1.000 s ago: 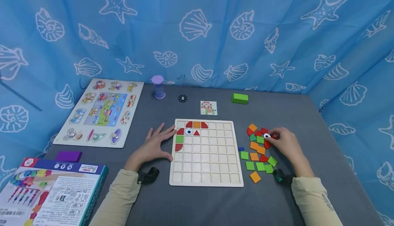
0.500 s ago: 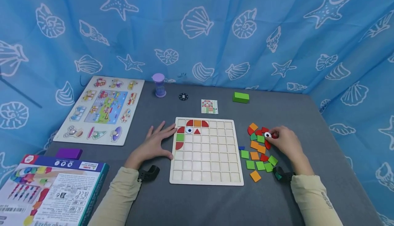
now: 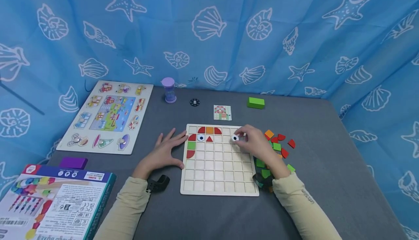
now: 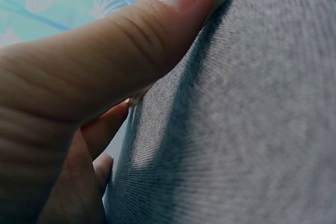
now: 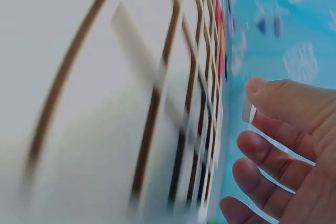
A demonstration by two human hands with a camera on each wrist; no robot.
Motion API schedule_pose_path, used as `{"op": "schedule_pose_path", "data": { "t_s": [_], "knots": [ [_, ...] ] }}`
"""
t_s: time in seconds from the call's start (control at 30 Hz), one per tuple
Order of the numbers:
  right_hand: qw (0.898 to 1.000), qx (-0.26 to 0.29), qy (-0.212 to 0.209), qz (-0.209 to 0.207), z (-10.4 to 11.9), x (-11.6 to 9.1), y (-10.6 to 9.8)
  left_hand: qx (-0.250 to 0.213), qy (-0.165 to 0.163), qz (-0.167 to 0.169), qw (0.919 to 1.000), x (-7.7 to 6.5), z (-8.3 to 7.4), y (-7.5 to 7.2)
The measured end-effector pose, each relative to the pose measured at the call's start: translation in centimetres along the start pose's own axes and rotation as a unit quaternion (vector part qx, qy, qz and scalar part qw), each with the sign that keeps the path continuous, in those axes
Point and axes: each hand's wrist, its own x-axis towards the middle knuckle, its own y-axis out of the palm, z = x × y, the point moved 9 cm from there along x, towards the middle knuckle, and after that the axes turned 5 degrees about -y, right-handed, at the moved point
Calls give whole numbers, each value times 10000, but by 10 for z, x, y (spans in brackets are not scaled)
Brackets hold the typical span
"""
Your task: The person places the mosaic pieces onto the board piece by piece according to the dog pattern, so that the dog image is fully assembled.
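My right hand (image 3: pixel 256 143) pinches a white eye tile (image 3: pixel 234 138) with a dark pupil between thumb and fingertips, over the upper right part of the wooden grid board (image 3: pixel 219 176). In the right wrist view the tile (image 5: pixel 249 111) shows edge-on between thumb and finger. My left hand (image 3: pixel 163 153) rests at the board's left edge, fingers spread, thumb and fingertips touching the rim. On the board lie several red quarter-round tiles (image 3: pixel 190 154), an orange square (image 3: pixel 209 131), a green square (image 3: pixel 191 145), another eye tile (image 3: pixel 200 138) and a red triangle (image 3: pixel 209 139).
Loose red, green and orange tiles (image 3: pixel 276 146) lie right of the board, partly hidden under my right forearm. Behind it are a pattern card (image 3: pixel 222 112), green block (image 3: pixel 255 103), black disc (image 3: pixel 194 102) and purple sand timer (image 3: pixel 169 90). Leftward lie a puzzle board (image 3: pixel 144 105) and box (image 3: pixel 78 207).
My right hand has lifted the eye tile out of the loose pile and carried it left over the board. The left hand stays in place at the board's edge.
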Motion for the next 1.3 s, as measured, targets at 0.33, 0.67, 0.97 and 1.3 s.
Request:
{"op": "schedule_pose_path", "data": {
  "t_s": [0.33,0.67,0.97,1.3],
  "knots": [
    [9983,-153,-269,501,28,31,36,-8,-7,30,10000,2,-1,1],
    [9977,-305,-186,568,32,32,40,0,-100,55,9999,2,-2,0],
    [9989,-143,-128,428,23,23,25,-30,-118,47,9999,1,0,1],
    [9950,-731,678,7,-50,-17,-33,-45,-81,22,10000,0,1,1]
  ]
}}
